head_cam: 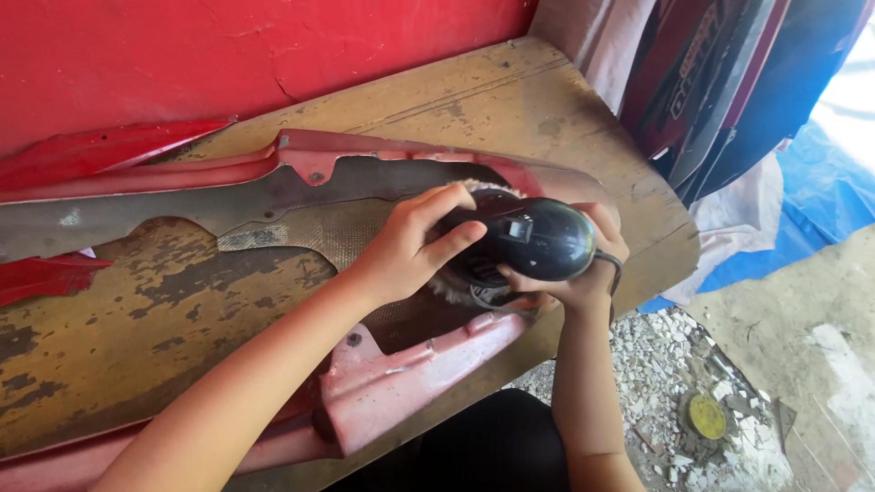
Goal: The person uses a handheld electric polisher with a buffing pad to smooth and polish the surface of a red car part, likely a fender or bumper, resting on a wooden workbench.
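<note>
A black electric polisher (pixel 533 239) with a fluffy white pad rests on a red plastic body panel (pixel 401 383) lying on a worn wooden table (pixel 510 100). My left hand (pixel 410 246) grips the front of the polisher from above. My right hand (pixel 583 278) wraps around its rear, where the cord leaves. The panel's inside face is grey and dusty; the pad sits mostly hidden under the tool.
A red wall (pixel 228 46) stands behind the table. Other red panel pieces (pixel 55 273) lie at the left. Dark panels (pixel 729 73) lean at the upper right beside a blue tarp (pixel 820 200). White rubble and a yellow disc (pixel 706 416) litter the ground.
</note>
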